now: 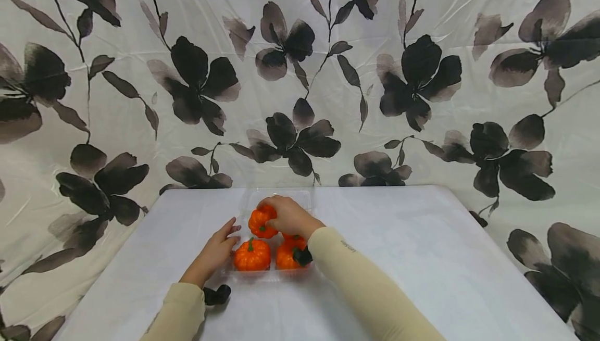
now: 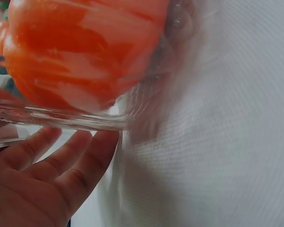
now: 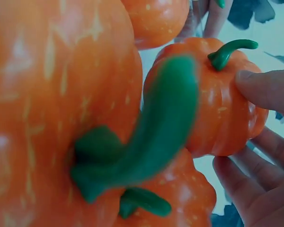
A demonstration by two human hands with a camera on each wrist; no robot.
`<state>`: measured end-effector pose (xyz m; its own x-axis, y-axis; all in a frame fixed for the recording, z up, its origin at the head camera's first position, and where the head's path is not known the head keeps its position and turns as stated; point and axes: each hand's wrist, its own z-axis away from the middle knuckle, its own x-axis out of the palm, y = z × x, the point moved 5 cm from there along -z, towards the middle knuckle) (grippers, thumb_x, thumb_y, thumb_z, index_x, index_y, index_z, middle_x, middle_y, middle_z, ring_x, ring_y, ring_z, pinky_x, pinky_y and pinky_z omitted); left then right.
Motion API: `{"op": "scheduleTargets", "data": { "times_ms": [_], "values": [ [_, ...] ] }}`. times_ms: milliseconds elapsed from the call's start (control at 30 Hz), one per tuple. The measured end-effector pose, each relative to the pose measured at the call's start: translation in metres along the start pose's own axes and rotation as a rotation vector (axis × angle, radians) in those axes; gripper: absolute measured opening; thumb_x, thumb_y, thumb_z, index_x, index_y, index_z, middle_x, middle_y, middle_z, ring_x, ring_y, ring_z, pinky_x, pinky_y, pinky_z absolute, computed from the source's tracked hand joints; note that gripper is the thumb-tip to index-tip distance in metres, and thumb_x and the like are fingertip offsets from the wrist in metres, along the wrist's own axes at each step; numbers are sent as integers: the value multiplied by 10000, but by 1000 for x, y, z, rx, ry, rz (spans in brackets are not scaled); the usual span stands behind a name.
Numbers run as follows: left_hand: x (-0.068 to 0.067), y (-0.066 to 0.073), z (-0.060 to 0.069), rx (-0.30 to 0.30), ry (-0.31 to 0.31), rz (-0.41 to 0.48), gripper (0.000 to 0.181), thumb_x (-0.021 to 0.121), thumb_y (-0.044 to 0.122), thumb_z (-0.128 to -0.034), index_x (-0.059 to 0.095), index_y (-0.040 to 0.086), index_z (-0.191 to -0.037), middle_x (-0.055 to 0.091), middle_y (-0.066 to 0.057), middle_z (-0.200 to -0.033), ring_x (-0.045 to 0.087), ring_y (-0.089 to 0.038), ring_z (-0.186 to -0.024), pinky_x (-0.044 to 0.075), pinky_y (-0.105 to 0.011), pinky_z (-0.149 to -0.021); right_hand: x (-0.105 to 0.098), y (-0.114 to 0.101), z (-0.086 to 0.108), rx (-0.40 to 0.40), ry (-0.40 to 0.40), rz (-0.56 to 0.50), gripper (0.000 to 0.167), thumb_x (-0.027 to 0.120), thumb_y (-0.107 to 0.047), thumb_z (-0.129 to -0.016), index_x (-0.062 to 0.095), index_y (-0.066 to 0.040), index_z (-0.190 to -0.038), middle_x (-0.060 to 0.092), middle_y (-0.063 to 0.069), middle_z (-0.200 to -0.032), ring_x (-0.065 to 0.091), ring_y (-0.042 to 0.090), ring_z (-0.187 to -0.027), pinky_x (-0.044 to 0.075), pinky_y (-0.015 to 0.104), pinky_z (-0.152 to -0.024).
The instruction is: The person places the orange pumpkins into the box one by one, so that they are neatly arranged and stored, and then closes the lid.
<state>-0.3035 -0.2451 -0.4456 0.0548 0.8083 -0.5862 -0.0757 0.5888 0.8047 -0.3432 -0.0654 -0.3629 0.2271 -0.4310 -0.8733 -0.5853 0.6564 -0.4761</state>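
In the head view, a clear plastic container (image 1: 255, 275) holds several small orange toy pumpkins with green stems. My right hand (image 1: 289, 217) grips the back-left pumpkin (image 1: 260, 223), thumb on one side and fingers on the other. At the front sit a left pumpkin (image 1: 252, 256) and a right pumpkin (image 1: 285, 255). Another pumpkin (image 1: 292, 237) is mostly hidden behind the right hand and wrist. My left hand (image 1: 216, 251) is at the container's left side. In the left wrist view its extended fingers (image 2: 78, 163) touch the plastic wall beneath the rim (image 2: 61, 122).
The container's clear lid (image 1: 300, 198) lies raised or folded back near the table's far edge. A white cloth covers the table (image 1: 398, 242). Behind it hangs a floral curtain (image 1: 347, 96). Each wrist wears a black camera (image 1: 217, 295).
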Motion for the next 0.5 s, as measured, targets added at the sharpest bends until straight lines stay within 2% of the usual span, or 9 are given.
{"op": "scheduleTargets", "data": {
  "times_ms": [233, 367, 500],
  "values": [
    [1, 1, 0, 1, 2, 18, 629, 409, 190, -987, 160, 88, -1556, 386, -199, -1518, 420, -416, -1343, 424, -551, -1050, 8, 0, -7, 29, -18, -47, 372, 719, -154, -860, 620, -242, -1208, 648, -41, -1188, 573, 159, -1070, 485, 337, -1001],
    [2, 0, 1, -8, 0, 25, 629, 414, 186, -987, 162, 84, -1555, 384, -201, -1519, 414, -417, -1350, 410, -558, -1060, 14, 0, -10, 19, -38, -34, 369, 726, -160, -855, 624, -252, -1198, 653, -63, -1157, 577, 140, -1050, 491, 309, -985],
    [0, 1, 1, 2, 8, 25, 625, 415, 182, -989, 166, 82, -1554, 385, -201, -1518, 438, -407, -1336, 453, -522, -1031, 17, -1, -13, 14, -41, 5, 379, 737, -163, -843, 628, -250, -1196, 658, -66, -1156, 583, 139, -1052, 492, 302, -983]
  ]
}}
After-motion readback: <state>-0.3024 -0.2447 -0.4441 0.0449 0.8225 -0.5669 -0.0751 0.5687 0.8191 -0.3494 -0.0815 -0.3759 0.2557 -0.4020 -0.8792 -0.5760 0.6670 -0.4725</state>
